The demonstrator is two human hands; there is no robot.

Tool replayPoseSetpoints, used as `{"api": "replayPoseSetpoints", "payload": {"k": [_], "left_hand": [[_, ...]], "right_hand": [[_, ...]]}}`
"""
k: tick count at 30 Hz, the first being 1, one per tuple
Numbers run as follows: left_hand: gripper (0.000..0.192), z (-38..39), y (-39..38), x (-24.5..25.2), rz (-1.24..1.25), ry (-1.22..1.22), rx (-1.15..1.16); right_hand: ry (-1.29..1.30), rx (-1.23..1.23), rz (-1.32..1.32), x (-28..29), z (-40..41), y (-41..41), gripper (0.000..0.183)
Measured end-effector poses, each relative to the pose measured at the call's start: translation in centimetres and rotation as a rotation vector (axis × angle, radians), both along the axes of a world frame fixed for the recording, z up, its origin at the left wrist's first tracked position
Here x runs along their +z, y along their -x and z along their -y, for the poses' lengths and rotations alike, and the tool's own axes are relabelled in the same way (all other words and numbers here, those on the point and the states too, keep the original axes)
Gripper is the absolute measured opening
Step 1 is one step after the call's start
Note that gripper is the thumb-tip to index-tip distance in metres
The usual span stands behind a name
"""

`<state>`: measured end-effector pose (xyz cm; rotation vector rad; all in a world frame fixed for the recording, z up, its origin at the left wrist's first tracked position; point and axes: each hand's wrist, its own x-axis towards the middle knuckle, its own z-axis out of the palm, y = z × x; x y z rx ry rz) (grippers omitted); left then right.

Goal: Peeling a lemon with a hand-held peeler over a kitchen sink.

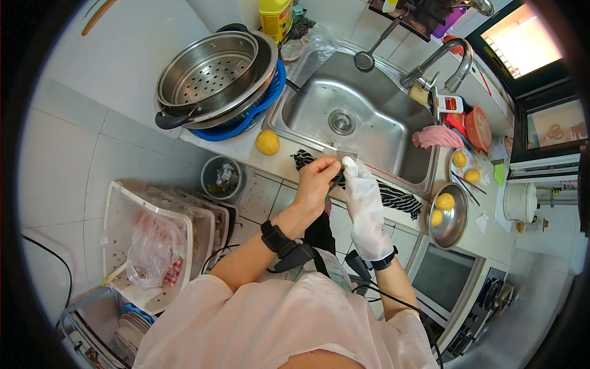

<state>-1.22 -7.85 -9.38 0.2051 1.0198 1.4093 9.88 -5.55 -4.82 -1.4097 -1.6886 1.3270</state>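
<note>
At the front edge of the stainless steel sink (pixel 382 143), my two hands meet. My left hand (pixel 318 177) is bare, its thumb and fingers pinched together beside the other hand's fingertips. A white plastic glove or bag covers my right hand (pixel 364 198). A small translucent piece (pixel 346 153) shows at the fingertips; which hand grips it I cannot tell. Something thin and green hangs below my left fingers. Black-and-white striped cloth (pixel 400 199) lies along the counter edge under my hands. A round yellow item (pixel 268 142), like a peeled potato, sits left on the counter.
Left of the sink stand a steamer pot (pixel 209 69) and a blue basket (pixel 258 121). To the right, a steel bowl (pixel 449 235) and a plate (pixel 466 158) hold yellow items; chopsticks rest by the plate. A waste bin (pixel 222 196) stands below. The faucet (pixel 433 60) arches over the sink.
</note>
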Motion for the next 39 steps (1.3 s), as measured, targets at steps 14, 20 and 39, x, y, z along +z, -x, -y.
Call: {"api": "replayPoseSetpoints", "payload": {"k": [14,20,39], "left_hand": [[0.020,2.9,10.4,-4.3,-0.720,0.171,0.178],[0.030,2.6,7.4,-1.8,-0.848,-0.103,-0.037],[0.019,2.5,0.0,-1.5,-1.015,-0.351,0.096]], "right_hand": [[0.395,0.091,-0.587,-0.9,-5.0,-1.9,0.062],[0.458,0.165,-0.670,-2.0,-5.3,-1.9,0.075],[0.753,-0.061,-0.936,-3.2,-2.6,-2.0,0.027]]}}
